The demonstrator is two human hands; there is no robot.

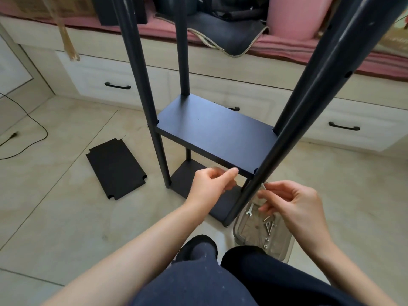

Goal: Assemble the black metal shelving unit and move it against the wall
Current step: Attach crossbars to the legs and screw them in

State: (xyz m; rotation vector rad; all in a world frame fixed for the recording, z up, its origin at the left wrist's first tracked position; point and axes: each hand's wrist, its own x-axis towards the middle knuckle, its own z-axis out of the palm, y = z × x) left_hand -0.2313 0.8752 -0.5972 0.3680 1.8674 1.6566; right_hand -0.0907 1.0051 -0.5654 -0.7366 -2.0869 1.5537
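Note:
The black shelving unit stands upright on the tiled floor, with a middle shelf (212,131) and a bottom shelf (187,177) fitted between tall black posts. The near right post (293,120) runs close past the camera. My left hand (212,184) grips the front edge of the middle shelf, thumb on top. My right hand (289,202) pinches a small metal tool or bolt right beside the near right post, just below that shelf. What exactly it pinches is too small to tell.
A loose black shelf panel (116,168) lies on the floor to the left. A clear plastic tray (242,233) with a small wrench, bolts and nuts sits under my right hand. White drawers (119,82) and a pink-cushioned bench stand behind. A black cable (33,129) trails at left.

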